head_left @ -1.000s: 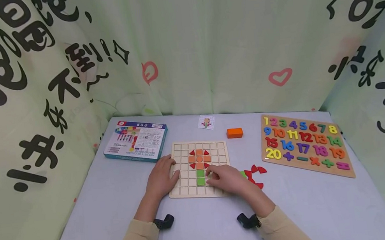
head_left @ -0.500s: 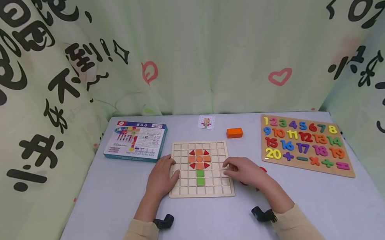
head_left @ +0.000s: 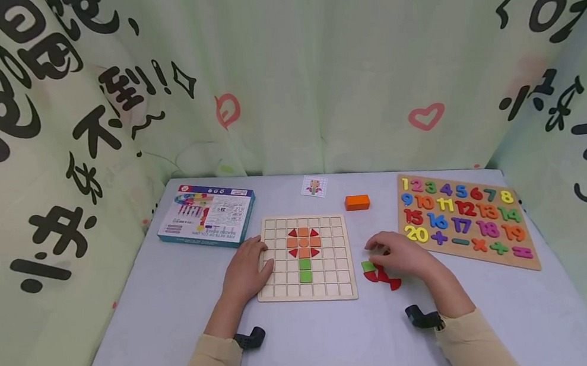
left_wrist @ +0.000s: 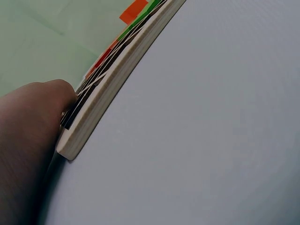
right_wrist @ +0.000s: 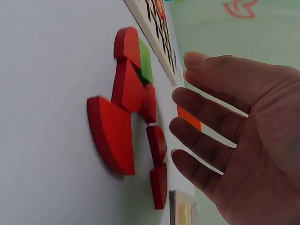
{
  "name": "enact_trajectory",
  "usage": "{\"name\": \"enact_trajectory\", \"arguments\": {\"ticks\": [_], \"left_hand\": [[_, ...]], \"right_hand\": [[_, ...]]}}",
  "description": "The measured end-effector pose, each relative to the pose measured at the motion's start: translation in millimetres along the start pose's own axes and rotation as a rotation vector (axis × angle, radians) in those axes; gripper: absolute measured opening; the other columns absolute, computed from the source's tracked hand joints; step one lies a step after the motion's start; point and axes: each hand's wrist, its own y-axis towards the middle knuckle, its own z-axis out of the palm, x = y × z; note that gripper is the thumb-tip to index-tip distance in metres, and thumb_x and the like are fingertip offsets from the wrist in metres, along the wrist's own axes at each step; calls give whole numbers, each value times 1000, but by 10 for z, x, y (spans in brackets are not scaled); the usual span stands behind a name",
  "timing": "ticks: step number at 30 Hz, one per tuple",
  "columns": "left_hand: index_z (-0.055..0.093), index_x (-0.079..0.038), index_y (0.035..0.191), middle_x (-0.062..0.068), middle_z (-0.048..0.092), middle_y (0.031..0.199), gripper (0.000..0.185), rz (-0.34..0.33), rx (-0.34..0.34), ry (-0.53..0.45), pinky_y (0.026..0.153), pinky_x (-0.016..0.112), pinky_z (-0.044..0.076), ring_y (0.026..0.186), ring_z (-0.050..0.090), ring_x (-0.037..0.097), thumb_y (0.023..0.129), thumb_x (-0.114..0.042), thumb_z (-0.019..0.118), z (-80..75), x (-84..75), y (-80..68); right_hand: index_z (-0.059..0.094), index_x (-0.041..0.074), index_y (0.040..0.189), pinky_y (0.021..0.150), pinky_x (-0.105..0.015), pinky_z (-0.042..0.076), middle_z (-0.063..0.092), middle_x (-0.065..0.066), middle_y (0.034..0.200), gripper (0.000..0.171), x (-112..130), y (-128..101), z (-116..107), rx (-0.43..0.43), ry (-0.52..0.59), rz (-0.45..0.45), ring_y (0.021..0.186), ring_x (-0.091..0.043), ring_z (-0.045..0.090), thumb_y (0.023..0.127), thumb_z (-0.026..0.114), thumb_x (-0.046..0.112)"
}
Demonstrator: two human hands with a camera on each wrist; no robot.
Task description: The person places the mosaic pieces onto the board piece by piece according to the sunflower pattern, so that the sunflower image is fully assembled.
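**Loose pieces bunched up, easy to fumble from here**

So the right hand (head_left: 400,255) is hovering just over the little heap of loose pieces (head_left: 380,274) on the table (head_left: 311,348), right beside the right edge of the grid board (head_left: 305,257). From the right wrist view its fingers (right_wrist: 211,117) are spread and fairly straight, holding nothing, so that grip is apart, not clamped on anything.

The heap is mostly red quarter-round pieces (right_wrist: 112,136) plus one green square (right_wrist: 145,61) tucked at the board side. They're touching and partly overlapping each other (a couple look like they're leaning on their neighbours). That's my main worry: go for one piece and the fingers could drag or flip the ones touching it, or scoot the green one under the board's rim.

The left hand (head_left: 246,268) lies flat on the board's left edge, fingers relaxed and resting on the wood, not curled round it. The left wrist view only shows the heel of the hand against the board's side. If that hand lifts or leans, I'd guess the board could slide on the smooth table, and the flower pattern (head_left: 303,243) with its green stem (head_left: 305,270) sits loose in shallow cells, so a bump might pop those out.

Also the pieces are thin and flat, so pinching one off the table could slip.
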Motion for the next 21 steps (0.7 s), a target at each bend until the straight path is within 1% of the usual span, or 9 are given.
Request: {"name": "enact_trajectory", "arguments": {"ticks": [6,12,15,21], "left_hand": [[59,-13,125,6,44,153,43,-1,1,-3,120,43,35,145,38,25,93,-41,61,-12,-5,-8],[59,-13,125,6,44,153,43,-1,0,-1,120,42,35,145,38,25,93,-41,61,-14,-5,-10],[59,-13,125,6,44,153,43,-3,1,-2,120,43,36,145,38,24,93,-42,61,-14,-6,-7],[59,-14,124,6,44,153,43,-7,4,-6,120,43,36,145,38,25,92,-42,61,-16,-8,-5]], "right_hand": [[68,19,115,84,-34,56,66,-2,114,29,-79,2,-2,15,-12,-26,98,-20,56,88,75,24],[69,23,113,80,-28,51,64,2,111,29,-116,3,35,24,-54,-49,100,-18,52,85,78,25],[70,25,110,79,-27,51,64,4,112,28,-130,11,56,21,-79,-64,102,-18,50,84,78,25],[70,27,108,80,-28,50,63,3,113,26,-152,36,95,3,-94,-68,104,-19,49,83,79,26]]}}
